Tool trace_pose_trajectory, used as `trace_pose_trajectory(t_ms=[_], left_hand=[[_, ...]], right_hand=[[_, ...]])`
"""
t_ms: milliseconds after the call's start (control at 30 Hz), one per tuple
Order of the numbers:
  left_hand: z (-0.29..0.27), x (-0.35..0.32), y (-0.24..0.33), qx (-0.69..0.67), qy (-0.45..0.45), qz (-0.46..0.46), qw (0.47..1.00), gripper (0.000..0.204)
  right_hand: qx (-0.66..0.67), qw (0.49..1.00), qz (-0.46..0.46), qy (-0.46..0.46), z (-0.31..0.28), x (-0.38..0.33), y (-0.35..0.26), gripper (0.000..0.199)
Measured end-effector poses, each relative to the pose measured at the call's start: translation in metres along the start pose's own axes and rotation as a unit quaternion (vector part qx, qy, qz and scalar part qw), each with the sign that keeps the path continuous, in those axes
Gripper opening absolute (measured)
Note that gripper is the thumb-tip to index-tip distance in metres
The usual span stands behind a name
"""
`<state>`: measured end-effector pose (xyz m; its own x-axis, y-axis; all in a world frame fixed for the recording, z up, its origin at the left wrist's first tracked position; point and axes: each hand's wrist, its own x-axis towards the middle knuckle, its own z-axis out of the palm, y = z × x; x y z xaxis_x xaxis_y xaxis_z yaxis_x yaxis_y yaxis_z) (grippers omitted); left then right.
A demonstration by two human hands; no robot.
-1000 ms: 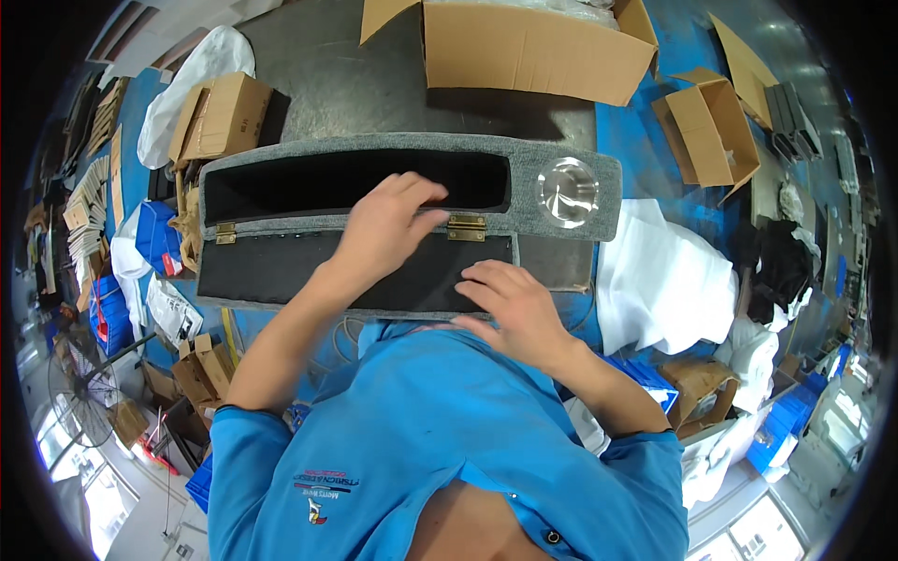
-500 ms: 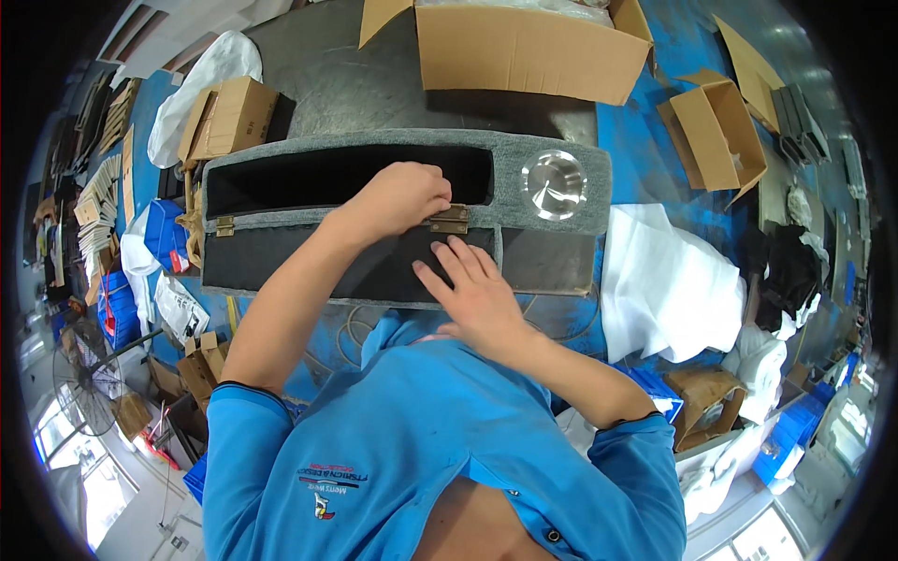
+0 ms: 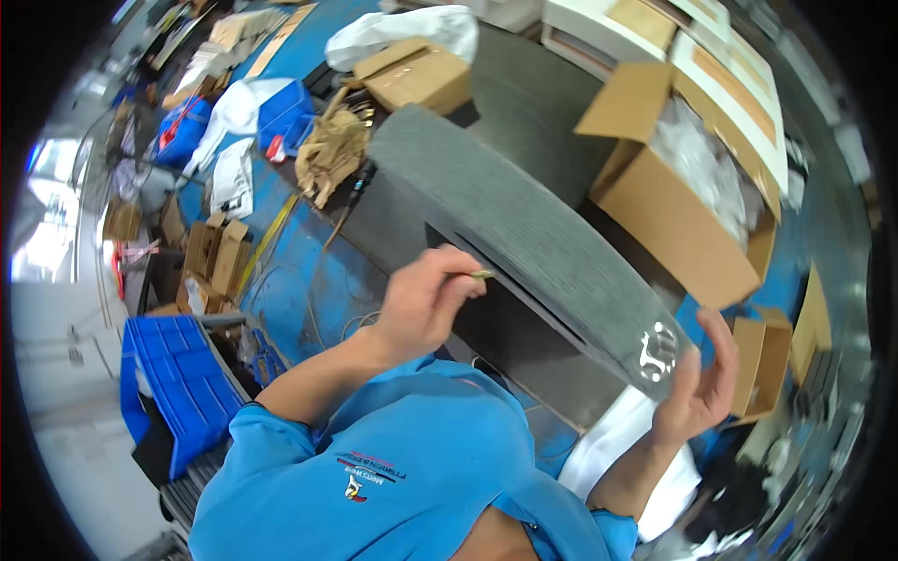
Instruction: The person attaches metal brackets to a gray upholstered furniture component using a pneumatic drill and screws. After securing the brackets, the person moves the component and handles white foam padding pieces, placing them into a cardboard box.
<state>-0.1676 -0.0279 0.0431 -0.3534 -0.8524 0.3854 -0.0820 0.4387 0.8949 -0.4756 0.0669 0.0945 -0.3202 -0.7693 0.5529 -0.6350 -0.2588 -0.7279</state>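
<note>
Fingers of the left hand are pinched round a small brass-coloured clasp at the lower edge of the long grey felt-covered panel, which is tipped up on its edge over the dark grey tabletop. Across on the right, the right hand is spread and cupped against the panel's far end, just beside a round clear plastic fitting set in the felt. Looks to me like a lift-and-turn in hand; the next move calls for steady support at both ends, since the panel is long and tilted. Felt looks coarse and matte, the clasp shiny. Behind it stands an open brown cardboard box, corrugated, with clear film inside.
</note>
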Motion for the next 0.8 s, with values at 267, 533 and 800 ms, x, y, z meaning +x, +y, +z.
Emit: trace_pose_trajectory(t_ms=[267,533,800], left_hand=[[-0.1,-0.022,-0.116,-0.074,-0.156,-0.244,0.954,0.014],[-0.274,-0.056,-0.381,-0.264,0.271,-0.474,0.795,0.014],[-0.516,0.061,-0.532,-0.417,0.54,-0.385,0.621,0.048]], right_hand=[[-0.147,0.962,0.062,-0.221,0.193,0.035,0.002,0.051],[-0.311,0.889,0.225,-0.25,0.305,0.063,0.053,0.047],[-0.306,0.899,0.207,-0.236,0.309,0.055,0.054,0.045]])
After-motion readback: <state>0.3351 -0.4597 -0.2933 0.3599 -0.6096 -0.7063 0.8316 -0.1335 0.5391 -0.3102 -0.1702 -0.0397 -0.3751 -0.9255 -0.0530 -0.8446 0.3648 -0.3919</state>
